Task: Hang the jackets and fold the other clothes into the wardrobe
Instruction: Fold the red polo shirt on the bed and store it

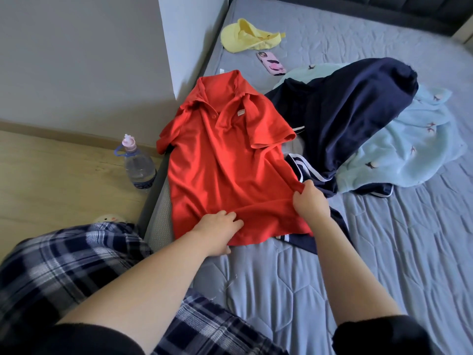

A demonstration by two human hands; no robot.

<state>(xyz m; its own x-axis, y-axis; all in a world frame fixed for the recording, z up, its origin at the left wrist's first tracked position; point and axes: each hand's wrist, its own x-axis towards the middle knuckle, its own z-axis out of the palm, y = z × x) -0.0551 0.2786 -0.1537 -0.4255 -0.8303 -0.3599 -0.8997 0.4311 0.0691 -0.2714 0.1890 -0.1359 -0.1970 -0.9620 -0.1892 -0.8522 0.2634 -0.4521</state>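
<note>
A red polo shirt (225, 160) lies spread face up on the grey bed (384, 252), collar pointing away from me. My left hand (217, 231) grips the shirt's lower hem, thumb under the cloth. My right hand (311, 201) pinches the shirt's right side edge near the hem. To the right lies a navy garment with white stripes (340, 116), partly under the red shirt. A light blue patterned garment (414, 147) lies beneath and beyond the navy one.
A yellow cloth (245, 37) and a pink phone (271, 63) lie at the bed's far left. A water bottle (138, 167) stands on the wooden floor beside the bed. A grey wall corner juts in at the left.
</note>
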